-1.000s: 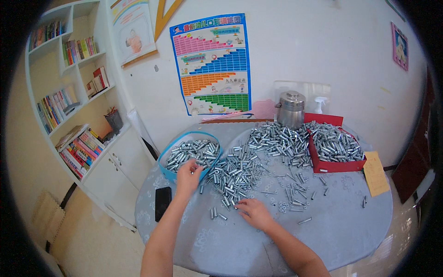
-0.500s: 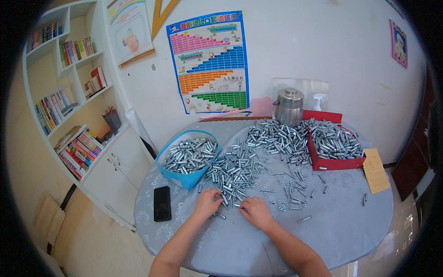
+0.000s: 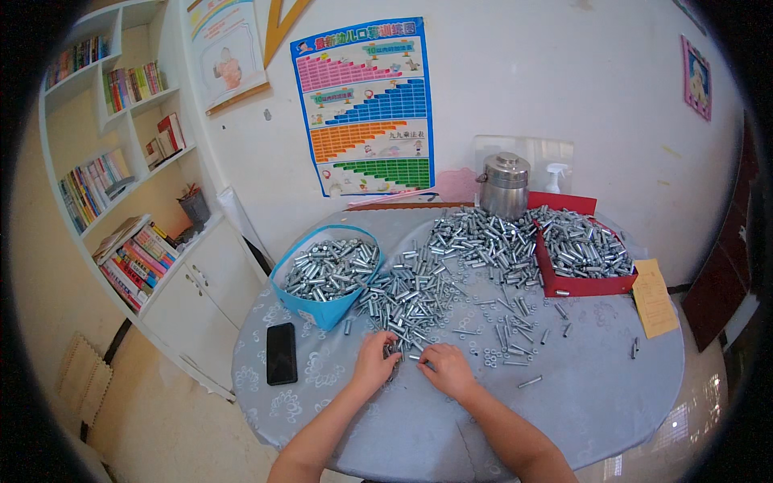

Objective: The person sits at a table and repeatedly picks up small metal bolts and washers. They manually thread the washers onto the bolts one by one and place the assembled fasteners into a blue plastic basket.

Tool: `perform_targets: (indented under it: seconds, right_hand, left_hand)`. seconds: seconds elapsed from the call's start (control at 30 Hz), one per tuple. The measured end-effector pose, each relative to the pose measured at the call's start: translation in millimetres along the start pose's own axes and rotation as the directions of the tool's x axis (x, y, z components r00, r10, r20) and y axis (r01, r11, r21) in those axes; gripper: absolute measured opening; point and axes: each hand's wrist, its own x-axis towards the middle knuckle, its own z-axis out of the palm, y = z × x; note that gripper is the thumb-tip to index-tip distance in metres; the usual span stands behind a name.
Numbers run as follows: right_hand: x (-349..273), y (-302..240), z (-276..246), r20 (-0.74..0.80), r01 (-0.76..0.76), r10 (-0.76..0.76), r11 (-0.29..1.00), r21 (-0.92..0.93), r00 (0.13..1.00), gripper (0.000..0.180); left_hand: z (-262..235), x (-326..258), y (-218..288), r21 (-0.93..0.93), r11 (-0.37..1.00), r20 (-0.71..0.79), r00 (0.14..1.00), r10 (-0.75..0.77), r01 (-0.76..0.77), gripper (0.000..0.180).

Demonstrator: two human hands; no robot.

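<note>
My left hand [image 3: 375, 362] is at the near edge of a loose pile of silvery metal bolts and tubes [image 3: 409, 298]. Its fingers are curled inward, and dark metal shows beside them, though what they grip is hidden. Just to its right, my right hand [image 3: 448, 368] pinches thumb against fingers at the end of a short shiny metal tube [image 3: 414, 357]. A small gap separates the two hands. Left of the pile, a light blue fabric bin [image 3: 326, 312] is heaped with similar metal tubes.
A red box [image 3: 576, 286] full of metal pieces stands at the back right, beside a steel pot [image 3: 505, 189]. Small nuts and bolts [image 3: 515, 334] lie scattered right of the pile. A black phone [image 3: 281, 354] lies at left, a yellow card [image 3: 655, 298] at the right edge.
My left hand has shifted slightly right and its fingers have closed in over the pieces at the pile's edge. My right hand has stayed nearly in place.
</note>
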Motion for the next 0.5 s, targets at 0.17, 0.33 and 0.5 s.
perform_targets:
  seconds: [0.17,0.33,0.5]
  right_hand:
    - [2,-5,0,-0.071,-0.112,0.127,0.976,0.186,0.989,0.018]
    - [4,-13,0,-0.059,-0.085,0.107,0.952,0.295,0.993,0.020]
    - [1,-1,5,-0.071,-0.103,0.129,0.949,0.299,0.989,0.016]
  left_hand:
    - [10,-11,-4,-0.208,0.971,0.060,0.993,-0.105,0.116,0.032]
    - [18,-16,-12,-0.122,0.992,0.032,0.999,-0.008,0.012,0.030]
    - [18,-18,-1,-0.083,0.995,0.040,0.998,0.054,-0.051,0.022]
